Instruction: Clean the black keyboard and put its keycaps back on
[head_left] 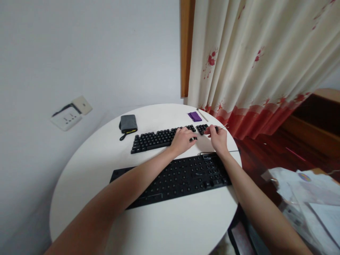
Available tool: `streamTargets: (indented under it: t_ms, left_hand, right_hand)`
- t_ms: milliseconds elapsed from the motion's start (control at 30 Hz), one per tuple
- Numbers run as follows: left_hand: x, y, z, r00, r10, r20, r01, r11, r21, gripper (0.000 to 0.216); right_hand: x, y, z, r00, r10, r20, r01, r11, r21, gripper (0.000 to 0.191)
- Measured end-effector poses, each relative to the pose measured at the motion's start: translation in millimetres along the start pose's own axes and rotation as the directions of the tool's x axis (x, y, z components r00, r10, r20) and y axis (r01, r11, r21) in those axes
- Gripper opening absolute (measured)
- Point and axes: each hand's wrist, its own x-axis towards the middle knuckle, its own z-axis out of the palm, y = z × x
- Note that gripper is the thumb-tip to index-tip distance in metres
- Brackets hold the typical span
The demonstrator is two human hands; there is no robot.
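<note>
My left hand (183, 139) rests palm down at the right end of a block of loose black keycaps (154, 139), fingers apart and fingertips by a few keycaps (193, 139). My right hand (219, 139) is closed on a keycap puller, whose thin wire prongs (224, 126) point right, away from the table. Its fingertips are beside a smaller group of black keycaps (201, 128). Under my forearms lies a black keyboard (183, 177) with most of its keycaps off and the switches bare. A few caps remain at its lower right.
All this is on a round white table (79, 184). A grey pouch (128, 123) stands at the back left. At the back right are a folded purple cloth (195, 116) and a slim brush-like stick (202, 115). Plastic bags and papers (305, 191) lie right of the table.
</note>
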Motion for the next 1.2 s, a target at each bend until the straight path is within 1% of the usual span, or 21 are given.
streamTargets:
  t_ms: [133,300,433,567,733,933,1133,1200]
  left_hand:
    - [2.0,1.1,3.4,0.999,0.033,0.038,-0.035,0.999,0.034,0.021]
    - [2.4,1.5,2.5,0.995,0.078,0.069,-0.084,0.993,0.088,0.010]
    - [2.1,1.9,1.9,1.000,0.019,0.007,-0.020,0.992,0.127,0.008]
    - [1.9,1.6,2.7,0.999,-0.027,-0.029,0.030,0.993,0.114,0.006]
    - [1.7,1.7,2.8,0.999,-0.028,-0.036,0.031,0.995,0.092,0.014]
    - [1.5,1.3,3.4,0.999,-0.018,-0.028,0.021,0.996,0.088,0.009]
    - [1.3,0.4,4.7,1.000,0.001,-0.020,0.001,0.996,0.085,0.018]
    - [1.1,-0.3,5.0,1.000,0.010,-0.011,-0.009,0.996,0.087,0.015]
  right_hand:
    - [0.3,2.0,1.3,1.000,0.002,0.009,-0.002,1.000,-0.007,0.042]
    - [1.7,3.4,2.0,1.000,0.001,-0.001,-0.001,1.000,-0.031,0.045]
    - [2.2,3.8,1.8,1.000,-0.005,-0.003,0.005,0.999,-0.054,0.047]
    - [2.3,3.7,1.3,1.000,-0.016,0.010,0.017,0.998,-0.055,0.045]
    - [2.9,5.0,0.8,1.000,-0.019,0.011,0.020,0.998,-0.059,0.042]
    - [3.3,6.2,0.5,1.000,-0.023,0.013,0.024,0.998,-0.065,0.040]
    - [2.5,5.2,0.6,0.999,-0.034,0.029,0.036,0.997,-0.064,0.037]
    - [2.1,4.9,0.7,0.999,-0.034,0.029,0.036,0.997,-0.066,0.036]
